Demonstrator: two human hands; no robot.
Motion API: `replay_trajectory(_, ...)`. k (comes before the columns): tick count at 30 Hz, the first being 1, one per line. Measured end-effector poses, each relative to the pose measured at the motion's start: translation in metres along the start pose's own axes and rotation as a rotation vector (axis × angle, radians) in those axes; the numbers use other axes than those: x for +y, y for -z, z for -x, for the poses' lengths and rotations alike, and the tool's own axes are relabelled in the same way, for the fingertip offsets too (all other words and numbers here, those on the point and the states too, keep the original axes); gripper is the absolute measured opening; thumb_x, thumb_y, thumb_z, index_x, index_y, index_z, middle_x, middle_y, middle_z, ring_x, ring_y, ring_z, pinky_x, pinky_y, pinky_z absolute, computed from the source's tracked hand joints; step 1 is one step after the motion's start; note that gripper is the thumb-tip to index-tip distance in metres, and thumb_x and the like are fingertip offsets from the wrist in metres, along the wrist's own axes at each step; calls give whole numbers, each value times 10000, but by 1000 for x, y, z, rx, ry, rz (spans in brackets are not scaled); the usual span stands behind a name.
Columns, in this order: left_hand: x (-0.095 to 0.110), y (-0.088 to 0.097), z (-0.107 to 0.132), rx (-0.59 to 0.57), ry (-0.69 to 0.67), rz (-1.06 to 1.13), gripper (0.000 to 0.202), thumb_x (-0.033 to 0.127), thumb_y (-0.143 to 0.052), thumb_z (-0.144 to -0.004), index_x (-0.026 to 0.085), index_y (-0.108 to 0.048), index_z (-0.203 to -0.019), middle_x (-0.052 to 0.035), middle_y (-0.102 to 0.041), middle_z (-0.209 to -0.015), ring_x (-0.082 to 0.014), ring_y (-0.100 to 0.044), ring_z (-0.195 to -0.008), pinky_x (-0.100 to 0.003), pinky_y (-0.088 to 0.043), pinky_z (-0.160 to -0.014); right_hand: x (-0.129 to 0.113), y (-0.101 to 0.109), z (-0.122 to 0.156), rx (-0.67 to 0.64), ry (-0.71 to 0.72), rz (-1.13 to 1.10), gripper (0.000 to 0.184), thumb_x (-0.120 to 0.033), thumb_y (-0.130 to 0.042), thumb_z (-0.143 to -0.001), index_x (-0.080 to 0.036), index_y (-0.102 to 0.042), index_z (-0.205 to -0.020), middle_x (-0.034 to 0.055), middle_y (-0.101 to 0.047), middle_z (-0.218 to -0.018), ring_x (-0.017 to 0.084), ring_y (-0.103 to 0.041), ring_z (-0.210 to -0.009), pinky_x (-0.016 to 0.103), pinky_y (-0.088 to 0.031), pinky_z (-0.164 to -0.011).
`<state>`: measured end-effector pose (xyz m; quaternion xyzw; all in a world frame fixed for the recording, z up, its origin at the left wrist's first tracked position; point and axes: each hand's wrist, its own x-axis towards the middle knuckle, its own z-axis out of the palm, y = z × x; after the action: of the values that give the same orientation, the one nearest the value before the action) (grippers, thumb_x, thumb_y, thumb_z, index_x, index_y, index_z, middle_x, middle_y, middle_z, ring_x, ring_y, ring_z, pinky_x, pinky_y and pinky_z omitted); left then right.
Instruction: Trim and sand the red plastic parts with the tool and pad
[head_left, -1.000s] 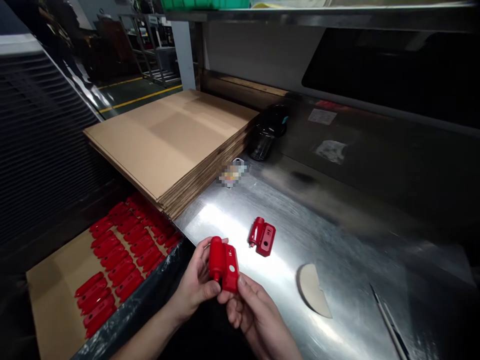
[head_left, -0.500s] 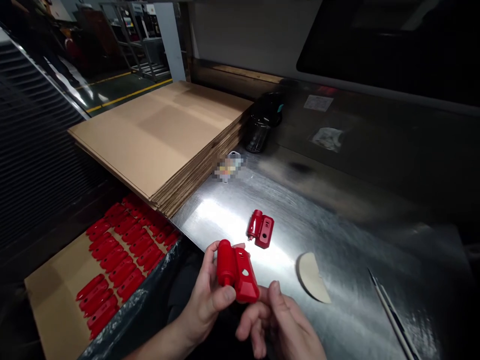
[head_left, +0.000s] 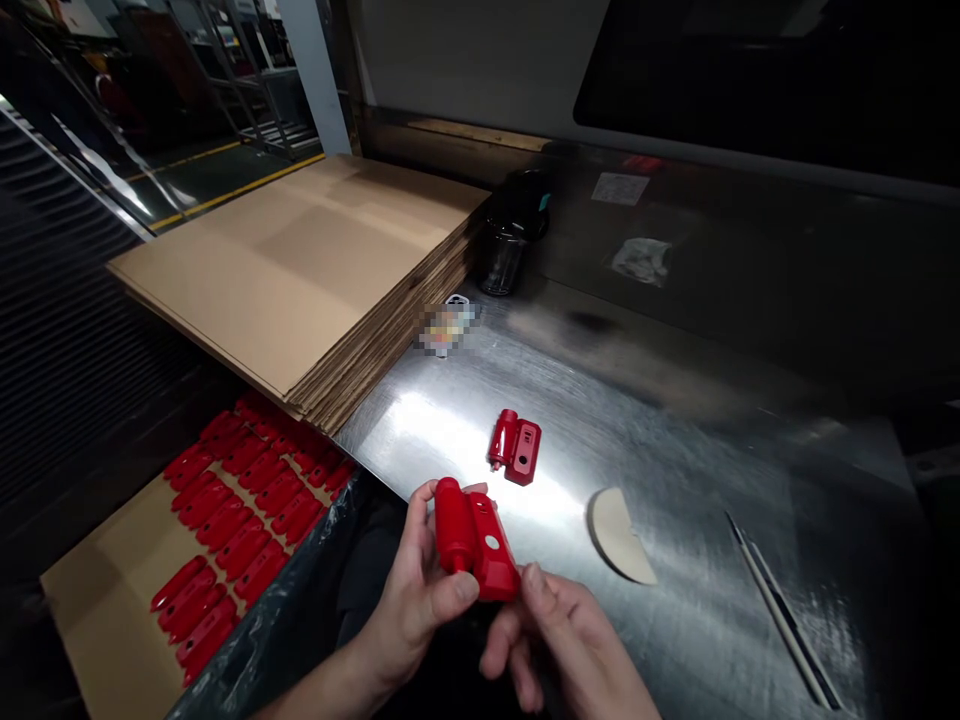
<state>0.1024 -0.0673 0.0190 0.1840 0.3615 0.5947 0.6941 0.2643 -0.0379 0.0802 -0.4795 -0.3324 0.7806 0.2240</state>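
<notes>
A red plastic part (head_left: pixel 476 540), made of a rounded cylinder beside a flat bevelled piece with a round hole, is held in my left hand (head_left: pixel 420 590). My left thumb presses near the cylinder's narrow lower end, the fingers behind. At the part's lower right corner, my right hand (head_left: pixel 566 630) pinches the edge with thumb and forefinger, its other fingers curled. Beyond them, a similar red part (head_left: pixel 516 447) lies on the metal table (head_left: pixel 592 420). A cream half-round pad (head_left: pixel 621 535) rests to the right.
Slim pen-like tools (head_left: pixel 780 610) lie at the right. Stacked cardboard sheets (head_left: pixel 300 270) overhang the table's left, by a dark bottle-like container (head_left: pixel 506 245) and a blurred small item (head_left: pixel 448 325). Below left, rows of red parts (head_left: pixel 225 530) sit on cardboard in a plastic-lined box.
My right thumb has come down against the corner of the held part, which has turned slightly. The whole view has shifted a little.
</notes>
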Motion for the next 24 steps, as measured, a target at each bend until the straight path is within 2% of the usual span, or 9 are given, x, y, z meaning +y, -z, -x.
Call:
replay_trajectory(4, 1, 1, 0, -23, -24, -66, 971, 416, -926, -773, 337, -321, -1528, -180, -446, -1642, -380, -557, -1367, -546, -460, -1125, 0, 2, -2, -44, -8, 42, 638, -766, -665, -872, -133, -705, -800, 43, -720, -622, 44, -459, -447, 209, -299, -497)
replay_trajectory(7, 1, 2, 0, -23, -38, -94, 990, 425, -939, -755, 333, -328, -1528, -188, -477, -1609, -379, -595, -1303, -552, -469, -1103, 4, 5, -4, -76, -9, 50, 627, -745, -668, -886, -122, -742, -909, 29, -696, -624, 39, -442, -448, 209, -286, -489)
replay_trajectory(10, 1, 2, -1, -21, -19, -47, 961, 422, -932, -758, 322, -350, -1518, -183, -521, -1568, -391, -562, -1352, -553, -438, -1129, 8, 9, -4, -134, 13, 38, 665, -743, -709, -858, -123, -740, -1097, 4, -671, -629, 34, -426, -451, 198, -287, -480)
replay_trajectory(13, 1, 1, -2, -8, 9, 7, 904, 431, -920, -761, 304, -401, -1491, -178, -577, -1509, -386, -576, -1324, -543, -434, -1110, 9, 10, -2, -153, 8, 9, 749, -745, -773, -800, -130, -712, -1224, -4, -668, -638, 36, -442, -466, 193, -305, -490)
replay_trajectory(18, 2, 0, 0, 1, 56, 98, 856, 421, -903, -761, 291, -460, -1482, -156, -640, -1444, -365, -603, -1283, -534, -408, -1124, 6, 7, 3, -148, -6, -10, 724, -718, -789, -807, -131, -730, -1227, 3, -671, -639, 35, -445, -471, 198, -314, -500)
replay_trajectory(24, 7, 0, 3, -77, 41, 150, 781, 362, -891, -783, 322, -508, -1461, -128, -629, -1492, -321, -622, -1275, -495, -411, -1137, 4, 1, 9, -122, -30, -21, 735, -719, -800, -795, -134, -728, -1234, -4, -665, -622, 46, -449, -479, 212, -317, -510)
